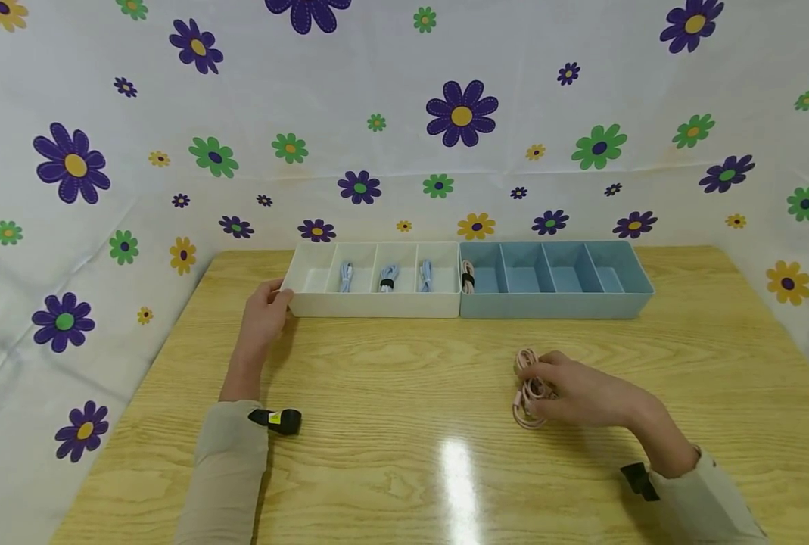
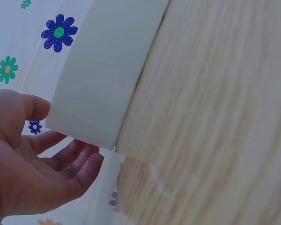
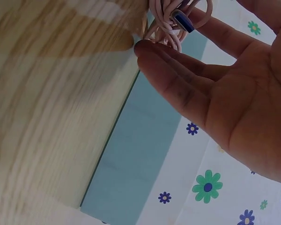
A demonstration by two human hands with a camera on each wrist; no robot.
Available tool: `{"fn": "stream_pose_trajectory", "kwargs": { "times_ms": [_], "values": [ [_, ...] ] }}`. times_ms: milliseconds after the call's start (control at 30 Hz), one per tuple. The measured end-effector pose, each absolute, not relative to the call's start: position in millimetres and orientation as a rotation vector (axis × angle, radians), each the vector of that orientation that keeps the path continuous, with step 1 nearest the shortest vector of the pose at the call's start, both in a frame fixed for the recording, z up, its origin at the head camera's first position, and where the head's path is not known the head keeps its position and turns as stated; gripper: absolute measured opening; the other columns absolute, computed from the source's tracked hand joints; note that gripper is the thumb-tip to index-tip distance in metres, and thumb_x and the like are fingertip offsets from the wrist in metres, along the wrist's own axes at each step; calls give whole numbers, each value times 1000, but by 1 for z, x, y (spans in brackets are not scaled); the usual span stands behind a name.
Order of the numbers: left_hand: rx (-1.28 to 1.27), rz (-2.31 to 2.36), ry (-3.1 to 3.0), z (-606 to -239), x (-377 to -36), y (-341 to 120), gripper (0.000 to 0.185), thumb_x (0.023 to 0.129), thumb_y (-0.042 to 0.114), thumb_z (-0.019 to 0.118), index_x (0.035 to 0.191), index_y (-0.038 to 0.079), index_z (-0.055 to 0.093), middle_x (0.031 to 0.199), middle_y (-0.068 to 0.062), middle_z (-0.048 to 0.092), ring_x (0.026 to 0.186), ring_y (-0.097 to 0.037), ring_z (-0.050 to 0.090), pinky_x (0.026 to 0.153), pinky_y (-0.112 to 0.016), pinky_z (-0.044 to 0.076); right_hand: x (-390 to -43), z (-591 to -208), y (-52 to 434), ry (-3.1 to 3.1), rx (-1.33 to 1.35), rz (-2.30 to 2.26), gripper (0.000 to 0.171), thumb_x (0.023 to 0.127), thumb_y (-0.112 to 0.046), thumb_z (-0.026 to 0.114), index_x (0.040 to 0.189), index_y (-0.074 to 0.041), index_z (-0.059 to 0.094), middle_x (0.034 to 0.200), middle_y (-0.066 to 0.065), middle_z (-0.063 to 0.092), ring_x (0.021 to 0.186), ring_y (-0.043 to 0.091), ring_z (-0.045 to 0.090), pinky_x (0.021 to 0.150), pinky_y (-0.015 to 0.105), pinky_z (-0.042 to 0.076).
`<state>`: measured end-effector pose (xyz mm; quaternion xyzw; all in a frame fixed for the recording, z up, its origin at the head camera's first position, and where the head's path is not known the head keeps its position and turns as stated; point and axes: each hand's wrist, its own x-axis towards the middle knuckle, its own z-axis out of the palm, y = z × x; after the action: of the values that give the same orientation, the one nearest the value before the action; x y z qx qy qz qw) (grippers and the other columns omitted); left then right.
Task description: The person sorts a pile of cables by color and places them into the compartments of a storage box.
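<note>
My left hand (image 1: 265,318) rests at the left end of a white divided box (image 1: 377,305), thumb by its front corner. In the left wrist view, the fingers of the left hand (image 2: 42,159) lie loosely bent along the box's end (image 2: 103,89). Out on the table's right half, my right hand (image 1: 584,390) holds a looped pink cable (image 1: 528,371) between thumb and fingers. The right wrist view shows the cable (image 3: 166,14) with its metal USB plug (image 3: 182,21) at the fingers of the right hand (image 3: 225,89); the thumb is partly cut off there.
A blue divided box (image 1: 554,305) stands end to end with the white one. Its leftmost compartment holds a pink cable (image 1: 468,276) with a black tie. Blue cables (image 1: 389,278) lie in three white compartments. Behind hangs a flowered cloth (image 1: 377,151) over the wooden table (image 1: 377,393).
</note>
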<state>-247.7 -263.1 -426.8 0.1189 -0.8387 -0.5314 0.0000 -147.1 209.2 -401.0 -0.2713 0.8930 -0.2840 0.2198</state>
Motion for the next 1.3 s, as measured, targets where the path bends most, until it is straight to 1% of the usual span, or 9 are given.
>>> {"fn": "stream_pose_trajectory", "kwargs": {
  "times_ms": [133, 267, 367, 533, 700, 867, 1133, 1300],
  "values": [
    [367, -1664, -2635, -427, -248, -264, 55, 106, 34, 40, 152, 6, 36, 140, -22, 47, 111, -34, 48, 83, -35, 42, -149, -403, 208, 2497, -802, -773, 36, 96, -21, 63, 129, -6, 63, 133, 25, 50, 110, 29, 54, 82, 40, 49],
    [359, -1666, -2629, -427, -248, -264, 54, 106, 33, 40, 151, 5, 37, 140, -23, 47, 113, -34, 49, 82, -32, 42, -150, -405, 209, 2508, -844, -793, 32, 95, -18, 64, 125, -6, 67, 130, 22, 52, 107, 26, 54, 80, 35, 49],
    [361, -1668, -2628, -426, -247, -264, 54, 106, 33, 40, 151, 5, 37, 140, -23, 47, 114, -34, 48, 83, -32, 41, -151, -406, 209, 2510, -866, -824, 30, 95, -16, 63, 123, -6, 69, 129, 22, 53, 108, 28, 54, 80, 34, 49],
    [365, -1682, -2628, -427, -247, -263, 54, 106, 33, 39, 152, 5, 36, 141, -22, 46, 115, -33, 48, 85, -32, 41, -151, -409, 205, 2547, -866, -835, 32, 91, -15, 69, 120, -2, 70, 125, 22, 56, 105, 27, 55, 78, 33, 50],
    [353, -1681, -2629, -427, -248, -264, 54, 106, 33, 39, 152, 5, 36, 141, -23, 46, 117, -33, 47, 85, -31, 41, -150, -411, 199, 2624, -866, -781, 27, 87, -12, 74, 113, -7, 74, 124, 19, 58, 98, 22, 57, 74, 31, 50],
    [354, -1682, -2628, -427, -247, -264, 54, 106, 34, 39, 152, 6, 36, 141, -23, 46, 116, -34, 48, 86, -33, 41, -148, -411, 195, 2677, -903, -758, 25, 84, -9, 76, 109, -11, 75, 122, 15, 58, 95, 20, 57, 74, 32, 51],
    [348, -1684, -2631, -427, -247, -264, 55, 106, 35, 39, 152, 5, 35, 143, -23, 45, 119, -35, 48, 87, -32, 40, -147, -411, 194, 2685, -935, -772, 24, 84, -3, 73, 107, -12, 74, 122, 16, 58, 100, 24, 59, 77, 34, 52],
    [326, -1672, -2622, -428, -246, -264, 53, 106, 32, 39, 152, 4, 36, 140, -23, 46, 113, -33, 48, 83, -33, 41, -148, -410, 197, 2678, -921, -807, 26, 85, -4, 71, 110, -11, 74, 126, 19, 56, 104, 28, 59, 77, 35, 52]
  ]
}}
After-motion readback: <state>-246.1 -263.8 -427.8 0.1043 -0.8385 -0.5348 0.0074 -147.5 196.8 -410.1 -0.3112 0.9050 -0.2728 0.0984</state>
